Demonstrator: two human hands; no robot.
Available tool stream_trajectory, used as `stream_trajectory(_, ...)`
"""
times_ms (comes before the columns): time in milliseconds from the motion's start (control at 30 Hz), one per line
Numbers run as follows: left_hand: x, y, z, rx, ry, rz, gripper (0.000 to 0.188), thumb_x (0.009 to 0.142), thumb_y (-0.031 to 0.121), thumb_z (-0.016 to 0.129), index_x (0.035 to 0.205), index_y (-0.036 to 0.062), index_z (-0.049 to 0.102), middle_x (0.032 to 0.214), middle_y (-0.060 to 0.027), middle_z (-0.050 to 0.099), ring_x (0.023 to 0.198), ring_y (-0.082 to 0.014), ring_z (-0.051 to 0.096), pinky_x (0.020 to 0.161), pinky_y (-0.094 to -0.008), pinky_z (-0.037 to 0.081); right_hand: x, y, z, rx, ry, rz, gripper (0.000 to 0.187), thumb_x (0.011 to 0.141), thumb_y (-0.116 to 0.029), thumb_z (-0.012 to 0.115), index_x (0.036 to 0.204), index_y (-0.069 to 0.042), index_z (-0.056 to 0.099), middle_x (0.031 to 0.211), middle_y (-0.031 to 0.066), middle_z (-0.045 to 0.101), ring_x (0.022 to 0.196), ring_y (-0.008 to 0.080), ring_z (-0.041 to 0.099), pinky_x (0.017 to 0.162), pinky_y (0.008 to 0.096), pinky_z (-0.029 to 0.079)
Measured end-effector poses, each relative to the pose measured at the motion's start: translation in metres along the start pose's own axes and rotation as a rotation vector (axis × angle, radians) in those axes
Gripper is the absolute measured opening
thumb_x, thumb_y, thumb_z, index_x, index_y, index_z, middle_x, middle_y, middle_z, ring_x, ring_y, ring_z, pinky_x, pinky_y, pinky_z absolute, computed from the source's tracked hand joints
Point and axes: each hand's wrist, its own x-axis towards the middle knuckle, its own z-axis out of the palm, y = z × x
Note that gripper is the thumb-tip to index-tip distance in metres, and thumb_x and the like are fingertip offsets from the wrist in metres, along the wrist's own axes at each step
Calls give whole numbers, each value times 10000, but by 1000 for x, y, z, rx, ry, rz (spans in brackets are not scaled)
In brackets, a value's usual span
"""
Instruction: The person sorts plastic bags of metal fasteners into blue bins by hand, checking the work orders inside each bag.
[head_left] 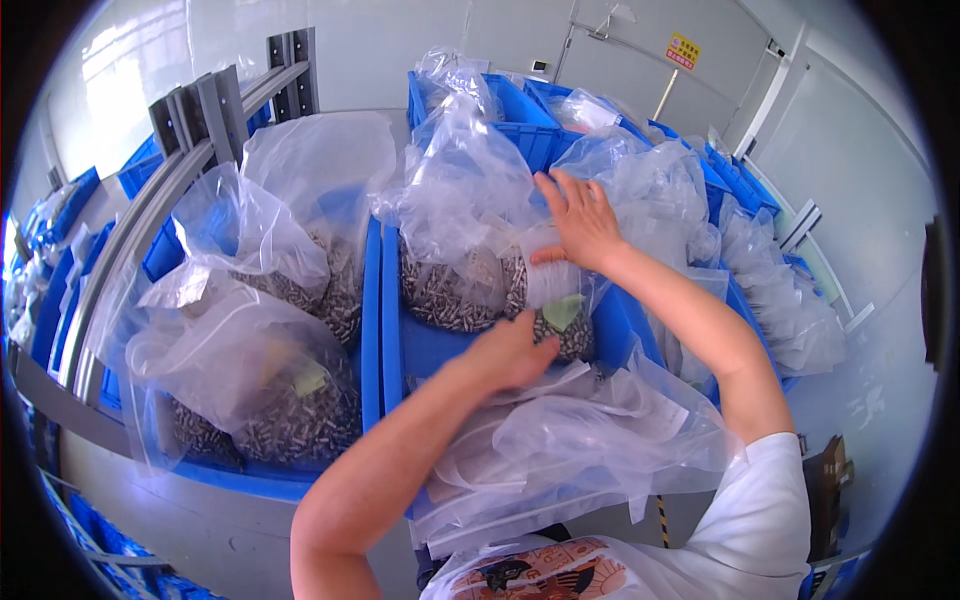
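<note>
My left hand (512,352) is at the lower side of a clear plastic bag (566,338) of small grey metal parts with a green label (563,312). Its fingers are curled in against the bag and slightly blurred. Above, my right hand (583,225) reaches over the bag's loose upper part, thumb and fingers spread apart. Beside that bag, on its left, lies another clear bag (448,290) full of similar cylindrical metal pieces. Both bags sit in a blue plastic bin (425,350). Crumpled clear plastic (590,430) covers the bin's near end.
A second blue bin (372,330) on the left holds several bags of metal pieces (300,415). More blue bins (530,110) with plastic bags stand behind and to the right. A grey metal rail (150,215) runs along the left.
</note>
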Motion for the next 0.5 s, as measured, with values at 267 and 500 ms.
stream_trajectory(267,-54,19,-91,77,-545,296,434,762,340,615,985,-29,561,881,-68,592,788,-133,519,716,-264,415,5,-45,-103,564,-564,29,529,669,-230,634,1121,-10,469,1085,132,490,1012,236,479,920,349,310)
stream_trajectory(500,-49,31,-99,-464,-221,3,255,815,250,546,854,11,624,793,-28,623,712,-115,563,645,-253,432,-47,-63,-77,1418,-489,115,352,769,-183,554,1077,-16,525,1017,82,572,967,189,518,860,299,376)
